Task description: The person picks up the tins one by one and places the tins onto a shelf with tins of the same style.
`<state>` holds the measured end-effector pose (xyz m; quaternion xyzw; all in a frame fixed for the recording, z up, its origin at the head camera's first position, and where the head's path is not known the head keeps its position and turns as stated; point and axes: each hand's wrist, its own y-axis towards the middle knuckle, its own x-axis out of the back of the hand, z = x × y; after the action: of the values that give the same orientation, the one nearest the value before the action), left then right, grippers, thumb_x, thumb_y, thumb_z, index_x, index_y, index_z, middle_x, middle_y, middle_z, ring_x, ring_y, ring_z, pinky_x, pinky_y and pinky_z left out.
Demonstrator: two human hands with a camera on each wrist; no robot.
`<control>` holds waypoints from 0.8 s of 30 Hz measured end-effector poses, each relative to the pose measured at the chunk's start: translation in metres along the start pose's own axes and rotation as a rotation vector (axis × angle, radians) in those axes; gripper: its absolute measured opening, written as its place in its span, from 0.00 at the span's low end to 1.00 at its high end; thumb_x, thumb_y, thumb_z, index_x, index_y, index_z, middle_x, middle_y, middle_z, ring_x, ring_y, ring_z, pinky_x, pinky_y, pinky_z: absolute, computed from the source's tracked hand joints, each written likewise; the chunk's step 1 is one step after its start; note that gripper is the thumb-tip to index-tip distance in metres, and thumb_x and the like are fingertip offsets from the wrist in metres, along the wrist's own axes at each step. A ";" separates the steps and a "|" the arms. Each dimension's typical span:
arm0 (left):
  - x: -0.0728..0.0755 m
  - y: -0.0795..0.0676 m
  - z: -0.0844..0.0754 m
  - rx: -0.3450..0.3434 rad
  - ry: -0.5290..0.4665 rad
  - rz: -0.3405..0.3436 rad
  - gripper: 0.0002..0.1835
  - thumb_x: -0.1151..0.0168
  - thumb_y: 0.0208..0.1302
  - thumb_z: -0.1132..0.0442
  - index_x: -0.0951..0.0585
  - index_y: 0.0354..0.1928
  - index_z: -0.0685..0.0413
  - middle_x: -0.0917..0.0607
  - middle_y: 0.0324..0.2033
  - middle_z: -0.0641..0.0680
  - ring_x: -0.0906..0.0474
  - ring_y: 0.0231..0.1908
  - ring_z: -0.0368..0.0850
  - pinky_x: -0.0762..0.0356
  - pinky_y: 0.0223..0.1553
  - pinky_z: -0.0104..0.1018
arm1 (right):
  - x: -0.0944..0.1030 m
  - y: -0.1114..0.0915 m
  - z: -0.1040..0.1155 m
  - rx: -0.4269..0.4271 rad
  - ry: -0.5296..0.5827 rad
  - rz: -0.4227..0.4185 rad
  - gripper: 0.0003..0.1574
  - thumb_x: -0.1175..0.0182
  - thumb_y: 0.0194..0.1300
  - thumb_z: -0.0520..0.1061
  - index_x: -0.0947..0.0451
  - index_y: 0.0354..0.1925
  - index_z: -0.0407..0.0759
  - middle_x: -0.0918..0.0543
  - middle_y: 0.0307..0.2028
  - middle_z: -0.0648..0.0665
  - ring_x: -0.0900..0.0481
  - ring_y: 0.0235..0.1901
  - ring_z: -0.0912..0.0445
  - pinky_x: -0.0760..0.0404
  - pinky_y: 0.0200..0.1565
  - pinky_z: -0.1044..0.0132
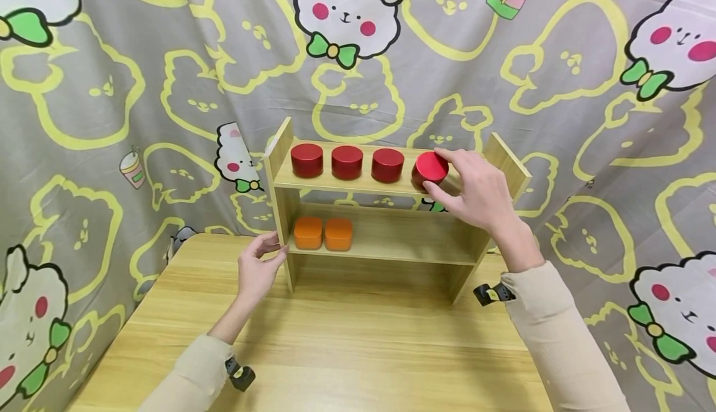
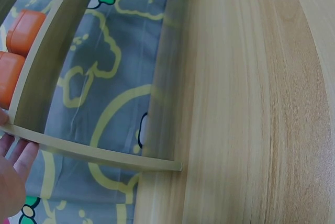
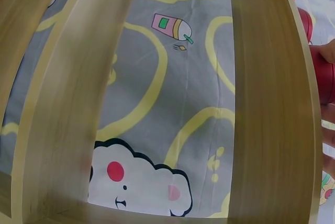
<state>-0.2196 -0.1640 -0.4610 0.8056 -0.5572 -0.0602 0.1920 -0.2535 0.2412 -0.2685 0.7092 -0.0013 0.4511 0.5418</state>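
A small wooden shelf [image 1: 386,256] with two boards stands on the table. On its top board, a row of round red tins includes a left one [image 1: 307,161], a middle one [image 1: 347,163] and another [image 1: 387,165]. To their right, my right hand [image 1: 475,188] grips a red tin [image 1: 431,168] between thumb and fingers; this tin tilts slightly. Two orange rounded-square boxes [image 1: 308,233] sit side by side at the left of the lower board. My left hand [image 1: 260,266] pinches the shelf's left side panel, thumb inside and fingers outside, as the left wrist view shows.
The pale wooden table [image 1: 335,350] extends in front of the shelf. A grey curtain [image 1: 168,107] with cartoon animals hangs close behind and around it. The right side panel [image 1: 506,157] rises above the top board beside my right hand.
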 end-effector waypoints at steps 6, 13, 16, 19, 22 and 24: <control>0.000 0.000 -0.001 0.000 -0.011 0.001 0.17 0.28 0.62 0.75 0.14 0.54 0.64 0.12 0.47 0.68 0.17 0.39 0.24 0.16 0.39 0.14 | -0.001 0.001 -0.003 -0.038 -0.003 0.028 0.35 0.27 0.63 0.54 0.20 0.65 0.42 0.11 0.45 0.39 0.16 0.42 0.43 0.19 0.31 0.51; -0.001 0.000 0.002 -0.008 0.004 -0.015 0.17 0.28 0.61 0.75 0.14 0.53 0.64 0.11 0.46 0.68 0.13 0.40 0.32 0.17 0.38 0.13 | -0.002 0.003 -0.004 -0.069 -0.005 0.057 0.33 0.30 0.66 0.53 0.20 0.65 0.43 0.11 0.44 0.41 0.17 0.45 0.44 0.19 0.32 0.50; -0.001 0.000 0.002 -0.010 0.005 -0.014 0.17 0.29 0.62 0.76 0.14 0.53 0.64 0.11 0.46 0.67 0.12 0.41 0.35 0.17 0.38 0.14 | -0.003 0.004 -0.004 -0.077 -0.013 0.069 0.32 0.31 0.67 0.54 0.20 0.65 0.43 0.11 0.44 0.41 0.17 0.45 0.44 0.19 0.32 0.50; 0.000 0.000 0.001 -0.006 -0.006 -0.006 0.17 0.28 0.62 0.75 0.14 0.54 0.63 0.11 0.47 0.67 0.13 0.41 0.31 0.17 0.38 0.14 | -0.003 0.005 -0.005 -0.088 -0.024 0.085 0.32 0.32 0.68 0.55 0.20 0.65 0.43 0.11 0.45 0.41 0.17 0.45 0.44 0.18 0.33 0.49; 0.000 0.000 0.000 -0.004 -0.017 0.001 0.18 0.28 0.61 0.75 0.14 0.54 0.63 0.12 0.47 0.68 0.15 0.39 0.26 0.16 0.39 0.14 | -0.003 0.006 -0.006 -0.100 -0.036 0.107 0.32 0.33 0.69 0.56 0.20 0.65 0.43 0.11 0.46 0.41 0.18 0.46 0.44 0.17 0.34 0.48; 0.000 0.000 -0.001 -0.002 -0.018 0.006 0.18 0.27 0.62 0.75 0.14 0.54 0.63 0.11 0.48 0.68 0.17 0.39 0.24 0.16 0.39 0.14 | -0.003 0.006 -0.006 -0.107 -0.045 0.121 0.32 0.34 0.69 0.57 0.20 0.65 0.44 0.11 0.46 0.41 0.18 0.46 0.44 0.16 0.34 0.48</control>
<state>-0.2195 -0.1637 -0.4603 0.8033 -0.5611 -0.0673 0.1881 -0.2620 0.2419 -0.2650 0.6879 -0.0804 0.4662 0.5505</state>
